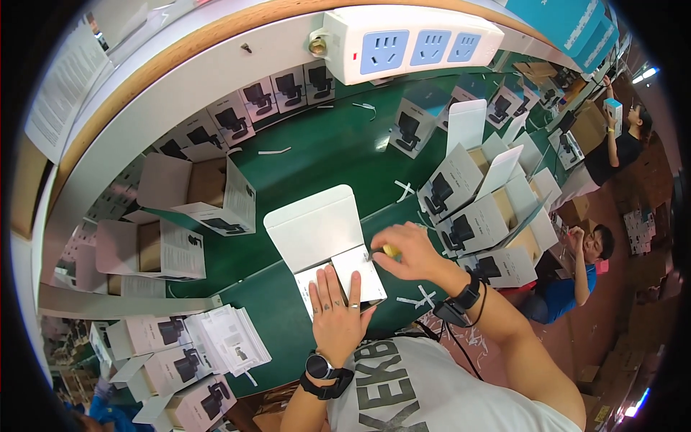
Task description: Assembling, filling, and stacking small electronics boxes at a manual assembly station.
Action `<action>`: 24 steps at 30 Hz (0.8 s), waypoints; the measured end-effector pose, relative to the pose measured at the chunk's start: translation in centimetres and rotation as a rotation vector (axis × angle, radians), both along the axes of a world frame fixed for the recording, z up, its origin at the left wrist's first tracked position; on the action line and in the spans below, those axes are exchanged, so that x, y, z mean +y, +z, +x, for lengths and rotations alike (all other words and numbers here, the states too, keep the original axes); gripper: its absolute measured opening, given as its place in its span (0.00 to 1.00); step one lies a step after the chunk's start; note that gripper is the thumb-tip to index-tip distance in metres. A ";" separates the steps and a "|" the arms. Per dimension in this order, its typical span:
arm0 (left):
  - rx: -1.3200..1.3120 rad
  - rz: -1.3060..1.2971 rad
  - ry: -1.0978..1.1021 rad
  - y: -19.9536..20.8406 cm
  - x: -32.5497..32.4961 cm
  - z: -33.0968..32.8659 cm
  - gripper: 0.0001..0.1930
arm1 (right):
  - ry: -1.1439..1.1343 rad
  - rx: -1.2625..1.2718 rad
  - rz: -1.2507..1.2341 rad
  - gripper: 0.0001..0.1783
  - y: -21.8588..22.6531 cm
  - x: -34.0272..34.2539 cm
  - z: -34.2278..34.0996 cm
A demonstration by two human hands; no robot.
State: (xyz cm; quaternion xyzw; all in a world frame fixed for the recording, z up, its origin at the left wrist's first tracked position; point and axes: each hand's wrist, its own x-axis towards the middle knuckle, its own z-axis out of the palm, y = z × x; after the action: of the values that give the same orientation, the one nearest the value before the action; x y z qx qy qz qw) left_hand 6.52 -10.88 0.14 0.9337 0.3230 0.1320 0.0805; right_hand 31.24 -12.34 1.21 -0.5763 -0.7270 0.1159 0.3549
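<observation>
In front of me stands a white carton (313, 227) with its lid flap raised at the far side. White folded panels or inserts (366, 279) fill its top. My left hand (337, 317) lies flat on them, fingers stretched and slightly apart. Over the carton's right side is my right hand (407, 252), its fingers curled around a small yellow-and-black tool (389, 250). The tool's tip seems close to the white surface; its exact kind is too small to tell.
Open printed cartons crowd the right (464, 227) and left (205, 191) of the green table (309, 165). A stack of printed sheets (234, 342) lies at left. White strips (417, 297) are scattered about. A power strip (417, 47) hangs above. Other people (572, 277) work at right.
</observation>
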 end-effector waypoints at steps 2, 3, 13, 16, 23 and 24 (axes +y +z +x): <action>0.004 0.005 -0.011 0.0 -0.1 0.1 0.46 | -0.265 0.208 -0.067 0.16 -0.5 0.8 -1.2; 0.008 0.006 -0.010 0.0 -0.1 0.1 0.46 | -0.271 0.208 -0.066 0.16 -1.0 1.1 -1.8; 0.000 0.017 -0.006 0.0 -0.3 0.1 0.47 | -0.316 0.551 -0.506 0.14 -2.7 -0.5 -0.9; -0.027 0.018 0.001 0.1 -0.4 0.1 0.45 | -0.285 0.152 -0.615 0.13 -3.6 -4.1 0.3; -0.169 -0.097 -0.006 -0.8 -1.2 -0.6 0.35 | -0.423 0.053 -0.375 0.13 -4.9 -9.1 1.7; -0.179 -0.080 -0.026 -0.7 -1.1 -0.6 0.33 | -0.422 0.076 -0.283 0.13 -1.0 -6.6 0.4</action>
State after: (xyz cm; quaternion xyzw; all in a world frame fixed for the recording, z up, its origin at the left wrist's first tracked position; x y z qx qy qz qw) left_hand 5.93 -11.94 -0.60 0.9184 0.3074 0.2007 0.1478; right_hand 31.59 -18.95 0.20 -0.7543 -0.5533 0.1615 0.3143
